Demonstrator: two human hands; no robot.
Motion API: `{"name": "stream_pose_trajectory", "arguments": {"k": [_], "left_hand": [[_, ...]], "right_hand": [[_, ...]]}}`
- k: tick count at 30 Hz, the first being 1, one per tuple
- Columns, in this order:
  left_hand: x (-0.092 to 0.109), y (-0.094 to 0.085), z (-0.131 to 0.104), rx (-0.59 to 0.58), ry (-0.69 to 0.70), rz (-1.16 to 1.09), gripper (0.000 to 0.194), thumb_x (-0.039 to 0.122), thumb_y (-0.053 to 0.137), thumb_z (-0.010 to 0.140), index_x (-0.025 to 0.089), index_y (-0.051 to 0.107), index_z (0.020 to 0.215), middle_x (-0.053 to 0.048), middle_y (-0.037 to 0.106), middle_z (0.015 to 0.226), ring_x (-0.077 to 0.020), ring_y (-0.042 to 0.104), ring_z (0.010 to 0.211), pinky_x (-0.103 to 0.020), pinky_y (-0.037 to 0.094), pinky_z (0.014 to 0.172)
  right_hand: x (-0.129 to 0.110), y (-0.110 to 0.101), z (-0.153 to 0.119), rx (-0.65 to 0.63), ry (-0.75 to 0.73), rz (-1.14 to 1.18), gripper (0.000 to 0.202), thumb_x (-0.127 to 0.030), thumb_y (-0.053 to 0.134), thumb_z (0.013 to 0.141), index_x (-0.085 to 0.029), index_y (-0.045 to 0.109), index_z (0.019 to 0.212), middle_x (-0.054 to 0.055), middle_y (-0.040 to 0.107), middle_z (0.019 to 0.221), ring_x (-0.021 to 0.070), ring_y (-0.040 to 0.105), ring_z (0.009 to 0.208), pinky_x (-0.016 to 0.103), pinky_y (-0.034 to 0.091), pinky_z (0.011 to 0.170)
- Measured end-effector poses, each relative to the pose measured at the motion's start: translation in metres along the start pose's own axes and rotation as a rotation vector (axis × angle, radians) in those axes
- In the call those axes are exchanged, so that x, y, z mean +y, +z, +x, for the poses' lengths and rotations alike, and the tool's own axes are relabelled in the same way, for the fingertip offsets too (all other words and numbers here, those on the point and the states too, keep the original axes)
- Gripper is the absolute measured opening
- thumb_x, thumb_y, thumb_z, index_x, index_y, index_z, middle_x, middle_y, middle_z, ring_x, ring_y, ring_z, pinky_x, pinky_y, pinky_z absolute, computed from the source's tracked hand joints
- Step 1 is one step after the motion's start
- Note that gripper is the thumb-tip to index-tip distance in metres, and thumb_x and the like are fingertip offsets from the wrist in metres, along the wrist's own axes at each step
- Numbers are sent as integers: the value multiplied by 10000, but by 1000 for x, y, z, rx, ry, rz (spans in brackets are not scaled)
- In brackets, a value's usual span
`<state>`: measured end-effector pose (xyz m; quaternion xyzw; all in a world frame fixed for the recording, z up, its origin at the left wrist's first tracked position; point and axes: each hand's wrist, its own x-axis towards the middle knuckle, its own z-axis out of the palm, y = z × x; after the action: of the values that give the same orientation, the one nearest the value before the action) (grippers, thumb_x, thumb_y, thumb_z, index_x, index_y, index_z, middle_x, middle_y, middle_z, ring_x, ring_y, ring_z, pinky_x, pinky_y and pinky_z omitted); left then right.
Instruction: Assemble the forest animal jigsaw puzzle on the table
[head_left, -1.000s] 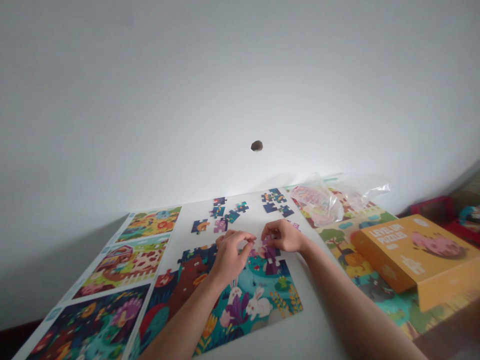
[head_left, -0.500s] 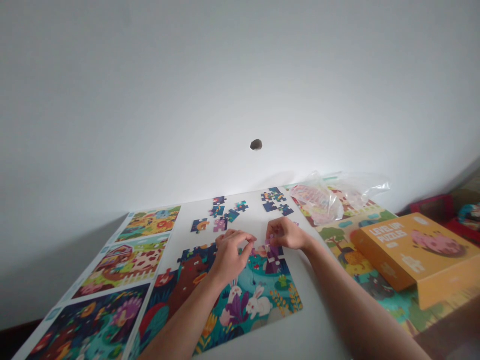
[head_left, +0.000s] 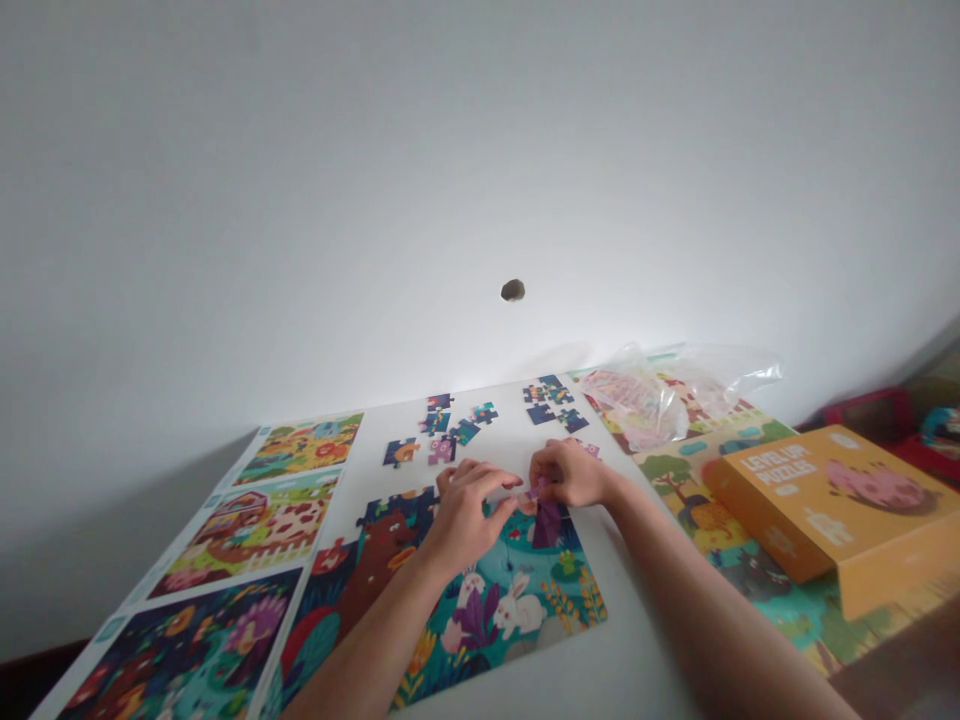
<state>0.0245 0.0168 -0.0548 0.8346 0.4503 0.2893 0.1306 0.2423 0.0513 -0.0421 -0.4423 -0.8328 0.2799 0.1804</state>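
Note:
A partly joined jigsaw puzzle point(head_left: 517, 575) lies on the white table, with a bear on its left and white rabbits at its front. My right hand point(head_left: 568, 474) pinches a purple puzzle piece point(head_left: 538, 490) at the puzzle's far right edge; the fingers partly cover it. Just left of it, my left hand point(head_left: 471, 512) hovers over or rests on the puzzle's far edge, thumb and forefinger apart and nothing visible between them. Whether its fingertips touch the puzzle I cannot tell.
Loose puzzle pieces point(head_left: 465, 431) lie behind the left hand, more pieces point(head_left: 557, 390) behind the right. Picture sheets point(head_left: 259, 530) line the left side. On the right are a yellow puzzle box point(head_left: 832, 500), a clear plastic bag point(head_left: 652, 400) and printed sheets point(head_left: 679, 465). A wall rises behind.
My left thumb and forefinger have spread apart. The right hand has shifted slightly left, its purple piece now lying closer against the puzzle.

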Motion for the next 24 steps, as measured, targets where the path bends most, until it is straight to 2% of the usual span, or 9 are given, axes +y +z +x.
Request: {"name": "stream_pose_trajectory", "arguments": {"k": [5, 8, 12, 17, 20, 22, 24], "left_hand": [[4, -2, -2, -143, 170, 32, 168, 287, 684, 830, 389, 733, 954, -5, 622, 960, -216, 527, 971, -431, 286, 923], [7, -3, -2, -196, 218, 57, 160, 352, 691, 823, 414, 736, 963, -17, 596, 941, -228, 510, 968, -458, 292, 925], [9, -5, -1, -225, 227, 79, 130, 376, 643, 855, 386, 752, 925, -38, 583, 934, -240, 503, 970, -474, 315, 912], [10, -6, -1, -227, 237, 81, 151, 381, 620, 866, 355, 768, 881, -54, 578, 952, -244, 500, 981, -469, 332, 922], [7, -5, -1, -220, 237, 74, 141, 363, 628, 860, 358, 769, 847, -47, 588, 947, -241, 508, 977, -465, 333, 932], [4, -4, -1, -201, 235, 61, 140, 367, 632, 853, 344, 769, 833, -50, 603, 945, -242, 515, 977, -457, 342, 937], [1, 0, -1, -163, 226, 43, 157, 391, 629, 848, 318, 767, 858, -63, 623, 959, -247, 523, 981, -445, 360, 936]], "right_hand": [[-4, -1, -1, 20, 16, -90, 145, -172, 672, 635, -182, 709, 774, -2, 646, 700, 172, 540, 795, 284, 344, 780], [-3, 1, 0, 18, 25, -120, 162, -157, 667, 626, -190, 709, 779, 2, 655, 715, 192, 535, 844, 317, 317, 834], [-3, 3, -1, 24, 9, -146, 204, -152, 655, 632, -197, 699, 826, 3, 648, 729, 207, 524, 878, 345, 288, 856], [0, 2, -4, 72, -10, -185, 442, -178, 704, 591, -224, 656, 1027, 8, 613, 839, 210, 508, 883, 339, 290, 816], [-1, 4, -4, 77, -48, -205, 421, -188, 687, 595, -242, 661, 1011, 14, 589, 878, 212, 504, 887, 343, 297, 808], [-13, 12, -1, 128, -65, -214, 385, -167, 643, 610, -229, 664, 989, 27, 575, 896, 209, 508, 880, 344, 309, 799], [-35, 25, 3, 322, -78, -207, 356, -151, 563, 671, -196, 645, 1014, 53, 559, 933, 204, 509, 886, 351, 326, 808]]}}
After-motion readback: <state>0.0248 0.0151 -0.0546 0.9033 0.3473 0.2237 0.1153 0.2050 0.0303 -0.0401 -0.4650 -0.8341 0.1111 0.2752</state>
